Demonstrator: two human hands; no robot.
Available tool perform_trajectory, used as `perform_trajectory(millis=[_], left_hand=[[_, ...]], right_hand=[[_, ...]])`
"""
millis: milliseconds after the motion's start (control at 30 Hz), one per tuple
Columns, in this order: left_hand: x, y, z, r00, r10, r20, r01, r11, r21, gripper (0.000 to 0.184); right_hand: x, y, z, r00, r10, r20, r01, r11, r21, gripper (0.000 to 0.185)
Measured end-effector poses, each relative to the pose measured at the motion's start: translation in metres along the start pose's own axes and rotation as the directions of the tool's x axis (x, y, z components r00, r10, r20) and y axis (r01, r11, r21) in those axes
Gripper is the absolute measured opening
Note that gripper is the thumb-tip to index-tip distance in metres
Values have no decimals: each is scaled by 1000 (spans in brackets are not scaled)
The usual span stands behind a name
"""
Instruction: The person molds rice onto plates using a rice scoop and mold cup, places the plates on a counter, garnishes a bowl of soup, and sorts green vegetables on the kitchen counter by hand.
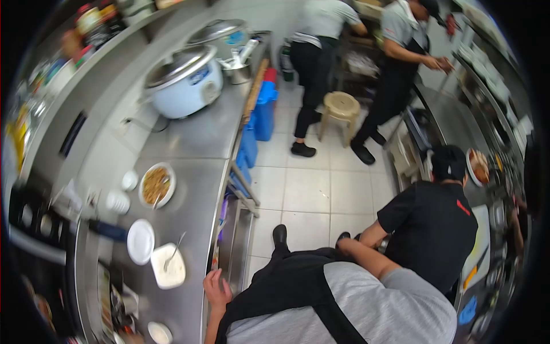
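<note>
Beside the black apron (272,286), the left hand (218,289), loosely spread by the surface (197,223) edge, seemed between steps, any grasp needing reach, the right hand (345,245) unclear.

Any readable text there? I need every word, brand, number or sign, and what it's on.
None can be read.
Blue label on the nearer rice cooker: too blurred.
Sticker on the farther rice cooker: too blurred.
Upper-left bottles: any print too blurred.
Red mark on the black shirt: too small.
</note>
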State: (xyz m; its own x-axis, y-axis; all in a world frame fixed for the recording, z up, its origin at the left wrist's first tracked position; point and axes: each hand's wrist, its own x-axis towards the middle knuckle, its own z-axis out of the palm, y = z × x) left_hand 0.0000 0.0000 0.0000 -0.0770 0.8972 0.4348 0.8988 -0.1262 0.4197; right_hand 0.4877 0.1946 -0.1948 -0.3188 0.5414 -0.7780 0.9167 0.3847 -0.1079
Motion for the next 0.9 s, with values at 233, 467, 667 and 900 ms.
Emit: perform_trajectory(millis=[233,467,667,900], left_hand=[[261,38,124,963,263,64,-241,941,-239,43],[453,97,207,722,631,282,-558,773,-301,42],[520,171,290,570,701,428,-591,712,-379,44],[540,247,394,339,666,664,-599,697,-394,44]], right_hand=[[8,26,-106,919,294,-262,-89,803,590,30],[2,97,-142,813,573,-100,-302,563,770,28],[21,189,-98,733,667,131,-475,364,801,24],[38,351,-102,628,763,150,-513,261,818,22]])
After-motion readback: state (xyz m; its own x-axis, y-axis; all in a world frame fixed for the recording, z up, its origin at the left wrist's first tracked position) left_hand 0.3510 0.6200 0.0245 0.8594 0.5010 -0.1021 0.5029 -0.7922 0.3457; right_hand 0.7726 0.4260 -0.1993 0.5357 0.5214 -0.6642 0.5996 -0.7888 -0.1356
